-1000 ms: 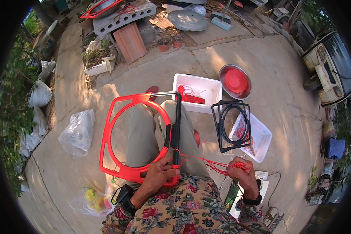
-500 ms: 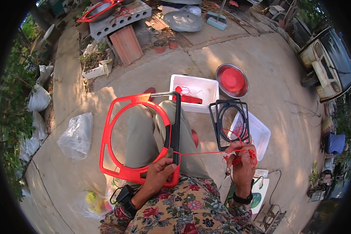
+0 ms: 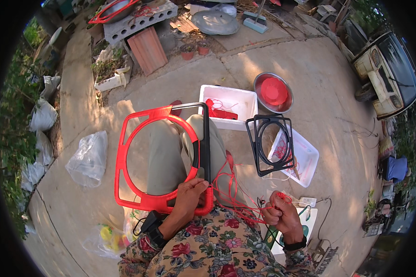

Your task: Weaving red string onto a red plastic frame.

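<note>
Head view: our left hand (image 3: 188, 197) grips the red frame (image 3: 158, 159) resting on our lap. Our right hand (image 3: 279, 213), fingers clenched, pulls red string (image 3: 233, 199) beside it.

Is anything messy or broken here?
Nothing looks broken. The red string hangs in loose tangled loops between the left hand on the red frame and the right hand. A black frame leans tilted against a white tub.
</note>
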`<move>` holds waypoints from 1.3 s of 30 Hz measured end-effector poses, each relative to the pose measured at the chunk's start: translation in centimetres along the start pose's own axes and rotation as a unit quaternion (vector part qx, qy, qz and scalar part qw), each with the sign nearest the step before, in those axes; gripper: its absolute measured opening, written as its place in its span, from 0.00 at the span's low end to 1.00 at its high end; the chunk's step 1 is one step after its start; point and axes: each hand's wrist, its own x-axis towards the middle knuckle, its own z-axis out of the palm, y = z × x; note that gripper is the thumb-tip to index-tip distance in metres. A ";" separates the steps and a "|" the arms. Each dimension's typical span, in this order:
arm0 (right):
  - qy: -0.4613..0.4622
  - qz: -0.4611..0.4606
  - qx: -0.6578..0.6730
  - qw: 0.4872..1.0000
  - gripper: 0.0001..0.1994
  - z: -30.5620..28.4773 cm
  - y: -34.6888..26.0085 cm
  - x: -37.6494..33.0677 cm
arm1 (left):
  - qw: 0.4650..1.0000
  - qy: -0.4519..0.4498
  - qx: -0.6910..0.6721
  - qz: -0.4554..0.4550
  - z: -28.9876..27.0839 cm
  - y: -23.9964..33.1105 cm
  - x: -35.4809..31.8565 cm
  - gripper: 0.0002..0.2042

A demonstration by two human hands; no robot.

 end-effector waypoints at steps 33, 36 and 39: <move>0.008 -0.474 -0.609 0.636 0.10 10.4 -10.8 11.2 | 0.882 0.066 0.196 0.424 -0.1 -1.4 0.6 0.06; 0.062 -0.432 -0.664 0.607 0.10 10.1 -10.1 10.7 | 0.920 0.113 0.099 0.362 -0.1 -1.4 -0.2 0.08; -0.072 -0.205 -0.678 0.702 0.13 9.4 -6.3 9.4 | 0.927 0.117 0.073 0.350 0.0 -0.8 -0.8 0.10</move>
